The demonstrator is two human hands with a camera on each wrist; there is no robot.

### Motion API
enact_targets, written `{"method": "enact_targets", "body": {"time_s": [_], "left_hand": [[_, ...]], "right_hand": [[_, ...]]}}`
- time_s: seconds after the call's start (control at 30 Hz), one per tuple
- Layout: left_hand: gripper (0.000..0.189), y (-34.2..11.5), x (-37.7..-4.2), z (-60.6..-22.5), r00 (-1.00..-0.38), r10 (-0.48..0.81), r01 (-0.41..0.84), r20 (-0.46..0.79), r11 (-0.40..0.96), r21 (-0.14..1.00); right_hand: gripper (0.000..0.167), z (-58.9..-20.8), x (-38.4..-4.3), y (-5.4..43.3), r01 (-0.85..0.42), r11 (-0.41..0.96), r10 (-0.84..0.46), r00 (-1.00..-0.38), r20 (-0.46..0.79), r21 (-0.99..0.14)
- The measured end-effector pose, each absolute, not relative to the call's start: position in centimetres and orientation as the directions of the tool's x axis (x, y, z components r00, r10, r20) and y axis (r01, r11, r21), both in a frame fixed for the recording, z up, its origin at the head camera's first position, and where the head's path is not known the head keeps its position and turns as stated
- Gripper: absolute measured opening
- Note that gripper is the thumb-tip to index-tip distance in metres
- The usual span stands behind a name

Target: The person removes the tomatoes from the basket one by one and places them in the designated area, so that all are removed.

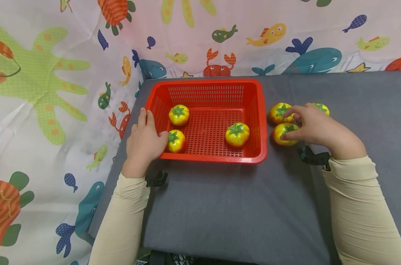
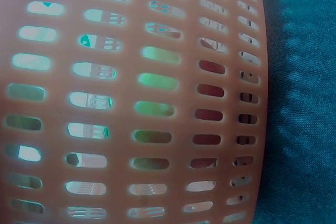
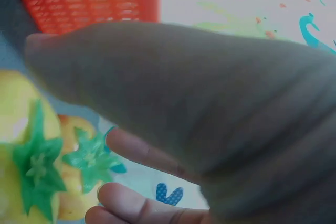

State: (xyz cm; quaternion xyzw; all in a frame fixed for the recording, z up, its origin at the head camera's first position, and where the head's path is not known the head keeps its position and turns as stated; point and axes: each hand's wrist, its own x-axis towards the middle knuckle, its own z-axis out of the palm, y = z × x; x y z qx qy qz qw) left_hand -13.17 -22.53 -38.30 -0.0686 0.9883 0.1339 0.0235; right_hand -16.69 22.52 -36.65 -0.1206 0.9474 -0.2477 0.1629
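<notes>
My left hand [image 1: 144, 141] rests on the left rim of a red plastic basket [image 1: 203, 157], thumb near the front-left tomato [image 1: 178, 141]. In the left wrist view the slotted basket wall [image 2: 118, 116] fills most of the picture and hides the fingers. Right of the basket, my right hand [image 1: 314, 125] reaches over yellow-and-red tomatoes with green leafy tops. Its thumb lies at the front tomato [image 1: 281, 133], and its fingers reach over the back one [image 1: 279, 112]. A third tomato [image 1: 322, 108] is partly hidden behind the hand. In the right wrist view, thumb and fingers stand apart beside a tomato [image 3: 18, 98].
Inside the basket are two more tomatoes, one at back left [image 1: 179, 115] and one at right [image 1: 237, 134]. A grey cloth [image 1: 233, 206] covers the table. Sea-animal printed sheets [image 1: 193, 40] hang behind and at the left. Each wrist wears a small black camera [image 1: 314, 156].
</notes>
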Motion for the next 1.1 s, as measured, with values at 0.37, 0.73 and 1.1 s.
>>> {"method": "enact_targets", "body": {"time_s": [0.37, 0.73, 1.1], "left_hand": [[0.094, -22.4, -13.1, -38.5, -0.989, -0.132, -0.145, -0.068, 0.953, 0.266], [0.094, -22.5, -13.0, -38.3, -0.988, -0.137, -0.151, -0.073, 0.955, 0.254], [0.094, -22.5, -13.1, -38.1, -0.989, -0.131, -0.143, -0.063, 0.954, 0.263]], "right_hand": [[0.058, -35.5, -15.8, 22.1, -0.145, 0.807, -0.312, -0.928, -0.205, -0.572], [0.056, -34.7, -15.2, 20.7, -0.169, 0.786, -0.312, -0.939, -0.146, -0.595], [0.053, -33.7, -15.2, 19.3, -0.195, 0.785, -0.322, -0.939, -0.118, -0.588]]}}
